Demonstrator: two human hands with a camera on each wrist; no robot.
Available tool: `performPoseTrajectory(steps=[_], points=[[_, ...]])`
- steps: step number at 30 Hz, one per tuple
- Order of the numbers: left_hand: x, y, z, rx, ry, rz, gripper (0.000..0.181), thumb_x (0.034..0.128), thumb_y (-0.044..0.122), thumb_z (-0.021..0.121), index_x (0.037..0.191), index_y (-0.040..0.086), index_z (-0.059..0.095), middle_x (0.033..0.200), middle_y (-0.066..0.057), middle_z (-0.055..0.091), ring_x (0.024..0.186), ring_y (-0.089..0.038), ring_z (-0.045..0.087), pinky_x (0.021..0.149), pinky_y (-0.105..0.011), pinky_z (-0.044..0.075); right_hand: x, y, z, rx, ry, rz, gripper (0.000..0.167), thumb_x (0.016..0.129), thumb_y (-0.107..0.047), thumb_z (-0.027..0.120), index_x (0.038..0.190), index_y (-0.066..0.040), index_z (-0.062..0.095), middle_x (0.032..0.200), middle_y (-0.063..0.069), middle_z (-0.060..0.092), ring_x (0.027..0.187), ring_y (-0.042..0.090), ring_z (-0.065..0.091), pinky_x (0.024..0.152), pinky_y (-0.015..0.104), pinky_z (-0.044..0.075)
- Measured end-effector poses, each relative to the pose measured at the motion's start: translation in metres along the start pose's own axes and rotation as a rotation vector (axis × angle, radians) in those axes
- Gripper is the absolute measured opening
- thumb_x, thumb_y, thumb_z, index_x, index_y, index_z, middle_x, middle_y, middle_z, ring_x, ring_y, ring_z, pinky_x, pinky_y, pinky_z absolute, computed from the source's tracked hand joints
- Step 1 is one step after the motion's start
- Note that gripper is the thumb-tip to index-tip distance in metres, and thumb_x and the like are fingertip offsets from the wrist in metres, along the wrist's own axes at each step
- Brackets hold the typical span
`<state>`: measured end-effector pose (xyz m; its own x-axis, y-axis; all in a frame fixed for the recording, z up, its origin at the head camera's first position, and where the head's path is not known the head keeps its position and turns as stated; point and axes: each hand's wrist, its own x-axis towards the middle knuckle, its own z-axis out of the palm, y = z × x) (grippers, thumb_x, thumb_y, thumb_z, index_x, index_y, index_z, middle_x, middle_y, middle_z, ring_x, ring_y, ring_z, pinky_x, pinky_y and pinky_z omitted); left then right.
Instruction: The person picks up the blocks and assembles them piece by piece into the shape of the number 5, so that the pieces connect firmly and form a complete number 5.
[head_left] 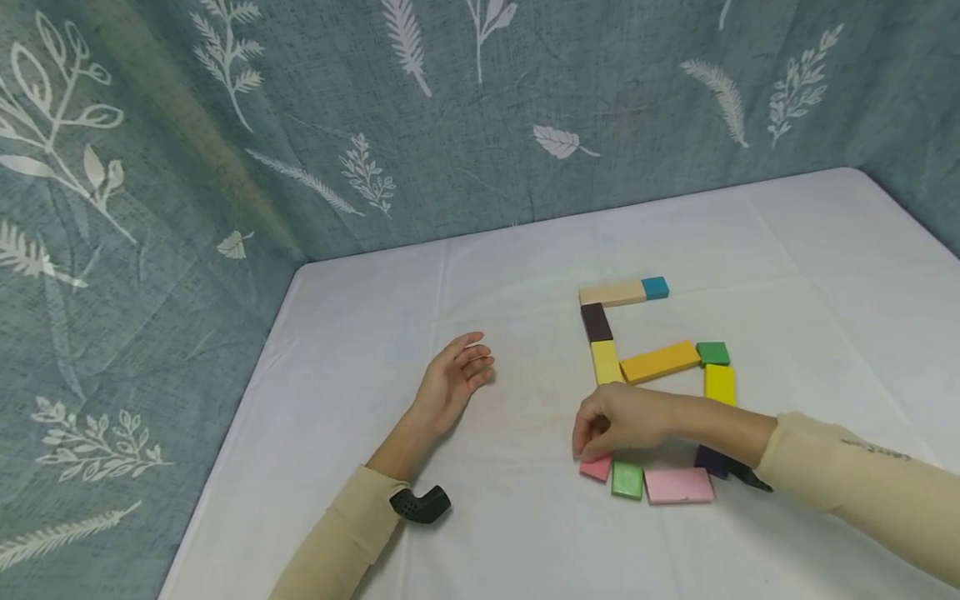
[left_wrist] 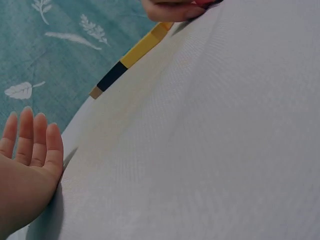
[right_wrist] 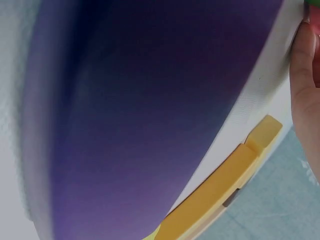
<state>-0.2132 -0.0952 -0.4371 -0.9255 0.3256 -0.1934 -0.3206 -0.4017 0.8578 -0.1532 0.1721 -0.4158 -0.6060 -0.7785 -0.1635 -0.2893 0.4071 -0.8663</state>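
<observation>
My right hand [head_left: 626,417] is low over the table, thumb and fingertips pinching a small pinkish-red block [head_left: 596,468]. Right beside that block lies a light green block [head_left: 627,481], followed by a pink one [head_left: 679,486]. Above the hand, a pale yellow block [head_left: 606,362] meets a dark brown block [head_left: 597,322]. An orange block [head_left: 660,362] runs off to the right from the yellow one. My left hand [head_left: 454,379] rests on the cloth to the left, fingers loosely bent, holding nothing. In the left wrist view its palm [left_wrist: 27,185] shows.
A beige block [head_left: 613,293] and a blue block [head_left: 656,287] top the row. Down the right side lie a green block [head_left: 713,353], a bright yellow block [head_left: 720,384] and a dark purple block [head_left: 711,461], partly behind the right forearm. A patterned curtain [head_left: 465,167] borders the white table [head_left: 360,333].
</observation>
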Motion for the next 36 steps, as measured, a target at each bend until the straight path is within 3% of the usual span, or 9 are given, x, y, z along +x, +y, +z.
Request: performPoseTrajectory(steps=[15, 19, 22, 26, 29, 32, 34, 36], points=[[-0.001, -0.001, 0.001, 0.033, -0.005, 0.000, 0.024, 0.1004, 0.018, 0.039, 0.117, 0.003, 0.047, 0.090, -0.002, 0.059, 0.086, -0.015, 0.057, 0.079, -0.026, 0.050, -0.005, -0.001, 0.005, 0.011, 0.024, -0.014, 0.004, 0.085, -0.009, 0.072, 0.088, -0.011, 0.072, 0.082, -0.010, 0.062, 0.072, 0.006, 0.055, 0.066, 0.022, 0.050], [0.002, -0.003, 0.003, 0.105, 0.014, 0.030, 0.019, 0.0977, 0.011, 0.041, 0.113, 0.004, 0.050, 0.089, -0.003, 0.058, 0.085, -0.015, 0.058, 0.077, -0.026, 0.050, -0.007, 0.000, 0.006, -0.006, 0.033, -0.031, 0.004, 0.085, -0.009, 0.072, 0.089, -0.012, 0.072, 0.084, -0.010, 0.062, 0.073, 0.006, 0.054, 0.067, 0.022, 0.051], [0.006, -0.005, 0.005, 0.212, 0.043, 0.064, 0.019, 0.0972, 0.009, 0.045, 0.113, 0.002, 0.052, 0.089, -0.003, 0.058, 0.084, -0.013, 0.059, 0.076, -0.026, 0.051, -0.008, 0.002, 0.006, -0.032, 0.037, -0.031, 0.006, 0.085, -0.010, 0.071, 0.091, -0.013, 0.071, 0.084, -0.012, 0.061, 0.075, 0.006, 0.054, 0.068, 0.022, 0.050], [0.014, -0.004, 0.006, 0.459, 0.040, 0.153, 0.025, 0.0976, 0.009, 0.050, 0.118, -0.005, 0.054, 0.097, -0.008, 0.061, 0.091, -0.016, 0.059, 0.079, -0.029, 0.050, -0.010, 0.002, 0.005, -0.105, 0.067, -0.062, 0.010, 0.088, -0.014, 0.069, 0.098, -0.015, 0.069, 0.091, -0.012, 0.060, 0.082, 0.007, 0.055, 0.074, 0.024, 0.051], [0.019, 0.000, 0.004, 0.781, -0.025, 0.277, 0.033, 0.0970, 0.011, 0.054, 0.127, -0.003, 0.052, 0.114, -0.014, 0.060, 0.106, -0.021, 0.055, 0.091, -0.035, 0.046, -0.011, -0.002, 0.003, -0.224, 0.120, -0.103, 0.015, 0.093, -0.020, 0.064, 0.107, -0.015, 0.067, 0.102, -0.010, 0.060, 0.092, 0.009, 0.055, 0.083, 0.028, 0.050], [0.027, 0.007, 0.000, 1.179, -0.097, 0.441, 0.042, 0.0965, 0.020, 0.057, 0.134, 0.003, 0.050, 0.129, -0.014, 0.053, 0.120, -0.025, 0.047, 0.101, -0.043, 0.038, -0.008, -0.004, -0.001, -0.468, 0.196, -0.180, 0.024, 0.094, -0.024, 0.061, 0.115, -0.013, 0.064, 0.114, -0.002, 0.059, 0.106, 0.017, 0.055, 0.094, 0.037, 0.046], [0.034, 0.012, -0.003, 1.400, -0.135, 0.535, 0.049, 0.0957, 0.026, 0.058, 0.138, 0.003, 0.046, 0.136, -0.014, 0.048, 0.127, -0.028, 0.042, 0.105, -0.046, 0.032, -0.005, -0.004, -0.006, -0.654, 0.256, -0.207, 0.033, 0.094, -0.028, 0.061, 0.122, -0.010, 0.061, 0.124, 0.005, 0.057, 0.116, 0.025, 0.051, 0.101, 0.044, 0.040], [0.044, 0.018, -0.005, 1.581, -0.150, 0.573, 0.055, 0.0959, 0.031, 0.056, 0.142, 0.004, 0.042, 0.140, -0.016, 0.044, 0.131, -0.032, 0.037, 0.108, -0.050, 0.028, 0.000, 0.000, -0.014, -0.817, 0.312, -0.214, 0.042, 0.093, -0.031, 0.062, 0.128, -0.008, 0.058, 0.133, 0.013, 0.052, 0.125, 0.034, 0.044, 0.106, 0.051, 0.032]])
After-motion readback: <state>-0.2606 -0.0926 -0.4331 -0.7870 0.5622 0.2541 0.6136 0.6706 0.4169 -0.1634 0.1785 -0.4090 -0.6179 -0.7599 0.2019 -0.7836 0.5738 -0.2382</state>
